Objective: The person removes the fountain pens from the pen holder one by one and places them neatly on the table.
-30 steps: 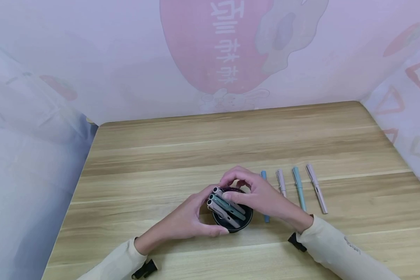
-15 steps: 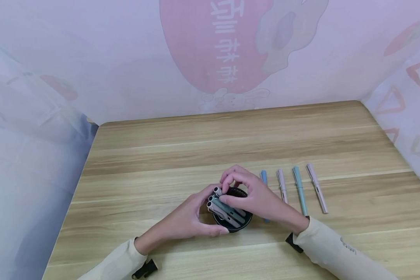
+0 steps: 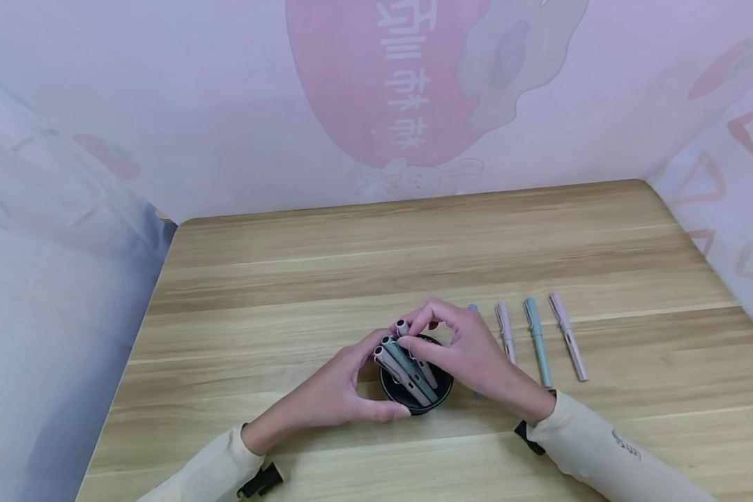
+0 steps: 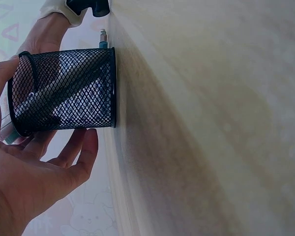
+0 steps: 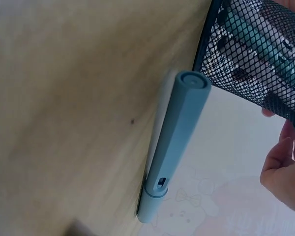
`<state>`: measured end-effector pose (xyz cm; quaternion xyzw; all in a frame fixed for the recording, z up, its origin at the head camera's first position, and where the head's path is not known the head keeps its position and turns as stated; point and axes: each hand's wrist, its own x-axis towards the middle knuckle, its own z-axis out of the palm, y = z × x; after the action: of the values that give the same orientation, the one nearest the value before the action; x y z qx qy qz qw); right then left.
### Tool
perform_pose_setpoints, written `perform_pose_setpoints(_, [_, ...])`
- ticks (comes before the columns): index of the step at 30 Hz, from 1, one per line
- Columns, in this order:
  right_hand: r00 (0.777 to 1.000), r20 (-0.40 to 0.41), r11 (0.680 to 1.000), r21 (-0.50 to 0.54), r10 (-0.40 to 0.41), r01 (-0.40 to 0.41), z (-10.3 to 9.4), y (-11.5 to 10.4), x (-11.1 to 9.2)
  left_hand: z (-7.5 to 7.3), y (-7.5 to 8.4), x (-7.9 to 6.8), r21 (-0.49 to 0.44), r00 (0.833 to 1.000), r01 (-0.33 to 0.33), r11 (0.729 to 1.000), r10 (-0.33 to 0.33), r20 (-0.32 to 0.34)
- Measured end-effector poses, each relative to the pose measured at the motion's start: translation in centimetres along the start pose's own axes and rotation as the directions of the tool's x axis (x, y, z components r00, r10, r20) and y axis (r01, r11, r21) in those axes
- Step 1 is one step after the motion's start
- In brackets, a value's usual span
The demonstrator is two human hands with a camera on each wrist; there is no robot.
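A black wire-mesh pen holder point(image 4: 64, 91) stands upright on the table, with three capped pens leaning in it. My left hand point(image 3: 332, 394) grips it from the left, thumb in front and fingers round the back. Inside are a dull green pen point(image 3: 411, 367), a pale pinkish pen point(image 3: 400, 375) in front of it, and another pale pen point(image 3: 403, 327) behind. My right hand point(image 3: 467, 345) reaches over the rim and pinches that rear pale pen near its top between thumb and fingers. The right hand hides part of the holder's far rim.
Right of the holder several pens lie side by side: a blue pen point(image 3: 473, 309) mostly behind the right hand, a lilac pen point(image 3: 505, 332), a teal pen point(image 3: 537, 341) and another lilac pen point(image 3: 567, 337). The wooden table point(image 3: 276, 279) ends at a printed curtain point(image 3: 226, 104).
The rear pale pen's top has moved right and away from me with the right hand's fingertips. The tops of the other two pens have shifted slightly. The left hand keeps its place.
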<state>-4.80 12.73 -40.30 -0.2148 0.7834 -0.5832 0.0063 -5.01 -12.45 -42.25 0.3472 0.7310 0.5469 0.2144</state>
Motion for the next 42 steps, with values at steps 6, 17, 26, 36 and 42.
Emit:
perform_pose_setpoints(6, [0.998,-0.063,1.0,0.011,-0.026,0.026,0.19,-0.04,-0.06,-0.05,-0.06,0.02,0.018,1.0,-0.02,1.0,0.02,-0.005])
perform_pose_setpoints(17, [0.982,-0.146,0.993,-0.023,-0.117,0.115,0.58,-0.17,-0.15,-0.04,-0.16,0.06,0.046,1.0,-0.026,0.999,0.026,-0.002])
perform_pose_setpoints(26, [0.987,-0.134,0.996,0.012,-0.085,0.087,0.36,-0.2,-0.46,0.08,-0.13,0.04,0.035,1.0,-0.021,0.999,0.021,-0.003])
perform_pose_setpoints(36, [0.987,-0.144,0.997,0.025,-0.072,0.076,0.2,-0.14,-0.68,0.09,-0.07,0.01,0.028,1.0,-0.012,1.0,0.013,-0.004])
perform_pose_setpoints(42, [0.988,-0.131,0.996,-0.006,-0.085,0.085,0.0,-0.2,-0.88,0.1,-0.13,-0.04,0.023,1.0,-0.01,1.0,0.011,-0.01])
